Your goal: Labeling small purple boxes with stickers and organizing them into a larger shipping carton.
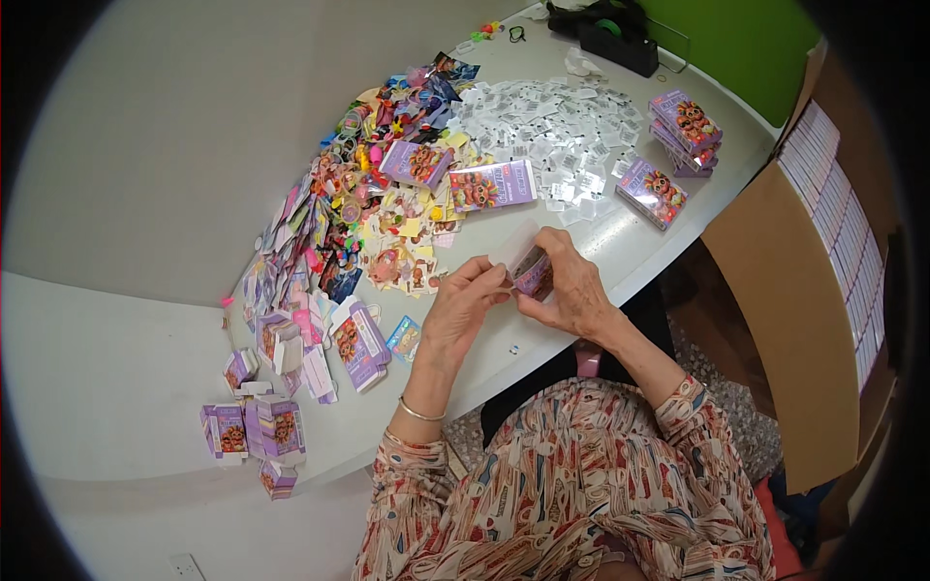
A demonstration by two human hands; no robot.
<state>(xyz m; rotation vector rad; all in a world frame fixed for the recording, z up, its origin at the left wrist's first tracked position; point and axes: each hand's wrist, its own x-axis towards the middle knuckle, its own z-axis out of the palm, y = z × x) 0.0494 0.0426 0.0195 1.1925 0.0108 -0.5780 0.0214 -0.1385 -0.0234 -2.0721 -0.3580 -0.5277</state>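
Over the table's near edge, my two hands hold a small purple cardboard box [533, 277] between them. My right hand [573, 290] wraps round its right side, fingers over the top and thumb below. Fingers and thumb of my left hand [463, 302] are pinched together at the box's left end. A pale flap or sheet [517, 242] stands up from the box; what is inside I cannot make out. Beyond my hands lie a lilac box [492, 187] and another purple box [417, 163]. Left of my left wrist are a blue card packet [404, 339] and an upright-printed purple box [360, 346].
Small toys and cards [373, 165] are heaped at the left, beside many white labels [552, 121]. Stacked boxes [686, 131] and a single box [653, 194] stand right. Folded boxes [276, 426] lie near left. A carton [775, 290] packed with boxes is at my right; a black tape dispenser [620, 44] sits far back.
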